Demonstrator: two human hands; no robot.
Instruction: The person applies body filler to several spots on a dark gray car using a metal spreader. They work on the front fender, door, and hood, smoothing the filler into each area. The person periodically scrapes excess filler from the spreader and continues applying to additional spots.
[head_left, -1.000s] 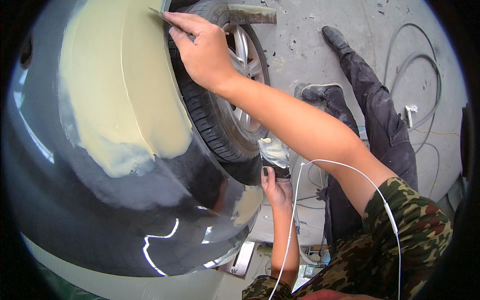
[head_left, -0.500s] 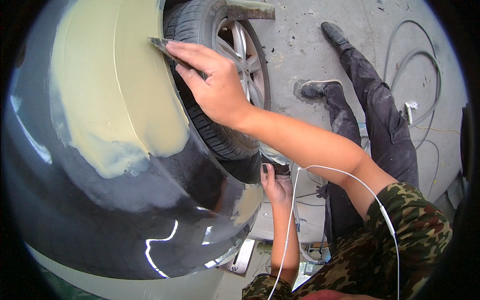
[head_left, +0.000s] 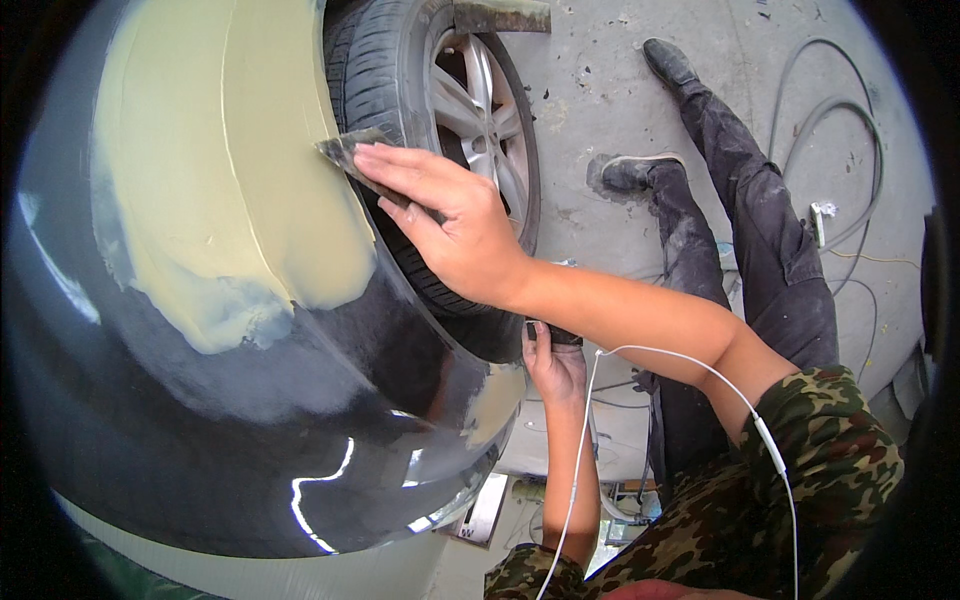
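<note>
Spreader (head_left: 345, 156) is pinched in the fingers (head_left: 405, 168) of your right hand (head_left: 470, 218), its tip at the right edge of the cream filler (head_left: 190, 150) — which lies leftward of those fingers, long axis running beside the tyre (head_left: 378, 75). Your left hand (head_left: 556, 372), lower and farther off, grips a dark board (head_left: 564, 337).

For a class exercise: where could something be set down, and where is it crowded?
Grey floor lies open, bar scattered flecks, between the wheel and the shoes, and between the upper trouser leg and the coiled hose. Crowded: along the tyre, where the right hand holds a scraper by beige filler and the left hand shows lower.
</note>
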